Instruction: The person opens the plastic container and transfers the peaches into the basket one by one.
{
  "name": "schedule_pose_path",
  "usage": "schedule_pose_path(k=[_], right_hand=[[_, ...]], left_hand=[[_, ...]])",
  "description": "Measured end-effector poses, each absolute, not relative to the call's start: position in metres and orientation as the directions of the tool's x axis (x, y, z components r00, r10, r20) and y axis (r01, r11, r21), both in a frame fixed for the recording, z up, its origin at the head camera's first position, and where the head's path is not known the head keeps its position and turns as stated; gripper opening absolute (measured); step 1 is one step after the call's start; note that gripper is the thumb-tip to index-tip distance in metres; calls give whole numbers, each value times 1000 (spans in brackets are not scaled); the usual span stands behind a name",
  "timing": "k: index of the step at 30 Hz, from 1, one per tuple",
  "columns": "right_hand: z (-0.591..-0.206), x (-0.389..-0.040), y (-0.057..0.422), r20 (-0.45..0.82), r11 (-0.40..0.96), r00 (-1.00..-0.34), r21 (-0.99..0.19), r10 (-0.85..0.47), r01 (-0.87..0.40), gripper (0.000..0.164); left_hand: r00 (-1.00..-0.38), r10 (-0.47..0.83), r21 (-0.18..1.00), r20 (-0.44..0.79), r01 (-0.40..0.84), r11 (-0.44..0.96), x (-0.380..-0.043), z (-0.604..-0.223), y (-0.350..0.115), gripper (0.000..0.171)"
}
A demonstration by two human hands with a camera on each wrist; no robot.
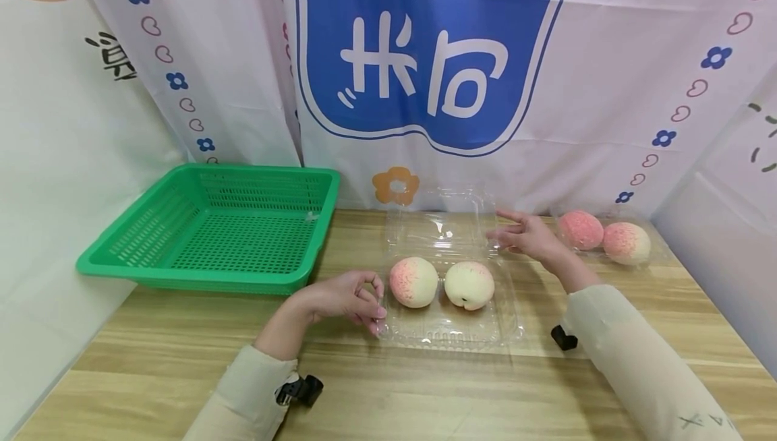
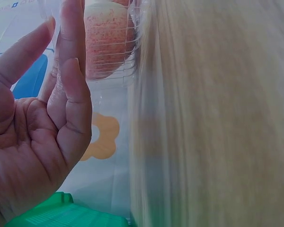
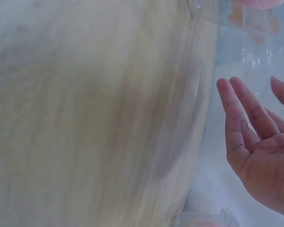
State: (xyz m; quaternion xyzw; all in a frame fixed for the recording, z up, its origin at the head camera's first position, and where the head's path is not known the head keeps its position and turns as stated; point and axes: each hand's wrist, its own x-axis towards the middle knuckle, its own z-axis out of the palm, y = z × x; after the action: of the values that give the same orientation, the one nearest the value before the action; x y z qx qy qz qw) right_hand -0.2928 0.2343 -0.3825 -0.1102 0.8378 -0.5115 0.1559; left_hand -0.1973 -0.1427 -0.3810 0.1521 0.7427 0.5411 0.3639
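A clear plastic clamshell box [image 1: 449,325] lies on the wooden table with its lid [image 1: 419,228] raised at the back. Two pink-and-cream peaches, a left one [image 1: 414,282] and a right one [image 1: 469,286], sit side by side in its base. My left hand [image 1: 346,299] pinches the box's left edge; in the left wrist view its thumb and fingers are at the clear plastic, beside a peach [image 2: 109,42]. My right hand [image 1: 528,235] is beside the lid's right side. Its fingers are extended in the right wrist view, gripping nothing.
A green plastic basket [image 1: 206,278] stands at the back left of the table [image 1: 388,394]. To the back right, another clear box holds a pink peach [image 1: 581,230] and a pink-and-cream peach [image 1: 627,243]. A printed curtain [image 1: 516,171] hangs behind the table.
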Motion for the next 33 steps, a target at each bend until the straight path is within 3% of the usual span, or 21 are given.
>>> schedule_pose_path(k=[15, 26, 33], right_hand=[[-359, -253, 262, -173, 468, -923, -884, -344, -9, 68], [-377, -233, 262, -259, 422, -859, -905, -442, 55, 65], [-386, -231, 255, -250, 405, -857, -913, -450, 53, 63]], left_hand=[[-687, 626, 917, -368, -156, 368, -199, -381, -143, 27], [-687, 624, 916, -372, -163, 367, -198, -380, -143, 24], [-690, 626, 919, -364, -156, 363, -198, -381, -143, 25]])
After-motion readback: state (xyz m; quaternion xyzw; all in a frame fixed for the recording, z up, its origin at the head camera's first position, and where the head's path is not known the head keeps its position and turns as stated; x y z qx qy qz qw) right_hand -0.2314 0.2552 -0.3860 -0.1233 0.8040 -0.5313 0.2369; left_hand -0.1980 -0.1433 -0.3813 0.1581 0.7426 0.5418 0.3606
